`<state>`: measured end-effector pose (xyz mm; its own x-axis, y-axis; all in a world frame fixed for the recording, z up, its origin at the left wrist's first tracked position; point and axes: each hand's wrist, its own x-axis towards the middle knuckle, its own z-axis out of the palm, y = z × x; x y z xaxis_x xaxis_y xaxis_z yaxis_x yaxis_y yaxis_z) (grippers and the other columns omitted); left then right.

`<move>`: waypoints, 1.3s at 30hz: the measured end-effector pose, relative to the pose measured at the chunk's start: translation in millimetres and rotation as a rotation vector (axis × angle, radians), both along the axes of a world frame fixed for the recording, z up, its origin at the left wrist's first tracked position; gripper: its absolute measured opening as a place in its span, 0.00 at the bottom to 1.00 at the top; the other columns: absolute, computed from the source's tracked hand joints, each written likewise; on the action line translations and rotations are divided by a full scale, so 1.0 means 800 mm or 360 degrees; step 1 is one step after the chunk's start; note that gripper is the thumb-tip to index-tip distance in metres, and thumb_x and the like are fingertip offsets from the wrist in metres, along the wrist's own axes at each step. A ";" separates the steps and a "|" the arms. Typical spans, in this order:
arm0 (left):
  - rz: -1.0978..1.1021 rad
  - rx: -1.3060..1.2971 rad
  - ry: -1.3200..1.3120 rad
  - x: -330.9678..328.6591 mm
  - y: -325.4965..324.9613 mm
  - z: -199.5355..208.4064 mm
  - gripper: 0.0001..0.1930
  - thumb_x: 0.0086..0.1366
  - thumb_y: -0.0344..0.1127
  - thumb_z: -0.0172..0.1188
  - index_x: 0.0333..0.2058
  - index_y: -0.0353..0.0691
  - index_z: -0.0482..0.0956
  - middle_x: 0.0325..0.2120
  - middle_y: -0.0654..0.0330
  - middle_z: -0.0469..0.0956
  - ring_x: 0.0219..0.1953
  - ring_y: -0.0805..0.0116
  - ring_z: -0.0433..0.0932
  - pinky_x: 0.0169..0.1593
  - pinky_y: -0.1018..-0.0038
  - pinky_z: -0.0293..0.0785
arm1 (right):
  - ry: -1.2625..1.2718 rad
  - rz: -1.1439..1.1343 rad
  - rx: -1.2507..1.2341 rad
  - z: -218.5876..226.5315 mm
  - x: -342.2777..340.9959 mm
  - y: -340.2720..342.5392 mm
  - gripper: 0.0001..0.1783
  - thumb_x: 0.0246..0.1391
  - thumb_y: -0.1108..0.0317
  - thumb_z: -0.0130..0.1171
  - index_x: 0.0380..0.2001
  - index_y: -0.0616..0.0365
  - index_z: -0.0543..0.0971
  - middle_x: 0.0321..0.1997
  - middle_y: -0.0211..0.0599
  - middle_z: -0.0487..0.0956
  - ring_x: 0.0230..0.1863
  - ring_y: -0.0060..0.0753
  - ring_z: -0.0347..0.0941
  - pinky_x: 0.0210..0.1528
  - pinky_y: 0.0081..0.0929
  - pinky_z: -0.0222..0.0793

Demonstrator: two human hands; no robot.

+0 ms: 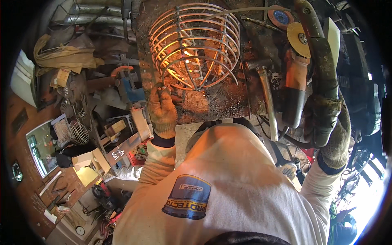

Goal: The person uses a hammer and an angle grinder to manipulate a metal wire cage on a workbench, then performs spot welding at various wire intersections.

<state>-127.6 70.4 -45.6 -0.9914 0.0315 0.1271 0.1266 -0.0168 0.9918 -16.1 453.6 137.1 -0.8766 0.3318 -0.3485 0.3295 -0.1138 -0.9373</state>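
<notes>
A round cage of bent metal rods [196,43] rests on the dark worktable, an orange glow lighting its inside. At its near left edge, my left hand [163,108] in a knit glove is closed on a rod end of the cage; the fingertips are partly hidden. My right hand [328,118], gloved and dark, wraps around the handle of a welding electrode holder [312,24] on the right. From the holder's far end a thin welding electrode [249,11] reaches left to the cage's upper part. Whether its tip touches a rod I cannot tell.
Between the cage and my right hand lie a hammer [266,98] and an angle grinder [296,75] with a yellow disc. A loose grinding disc [280,18] sits at the back. The metal worktable [228,110] ends before my body. Cartons [92,163] and clutter fill the left.
</notes>
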 end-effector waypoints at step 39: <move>0.0211 -0.0243 -0.0131 -0.009 0.028 0.021 0.10 0.70 0.34 0.56 0.44 0.34 0.78 0.28 0.57 0.82 0.25 0.71 0.82 0.29 0.75 0.81 | 0.0049 0.0347 0.0006 0.004 -0.023 -0.038 0.34 0.66 0.70 0.54 0.70 0.70 0.56 0.64 0.52 0.71 0.61 0.36 0.72 0.63 0.32 0.68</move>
<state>-134.7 92.8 -29.1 -0.9950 -0.0872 0.0490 0.0359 0.1460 0.9886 -34.5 423.6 140.4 -0.9379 0.1344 -0.3197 0.3173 -0.0398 -0.9475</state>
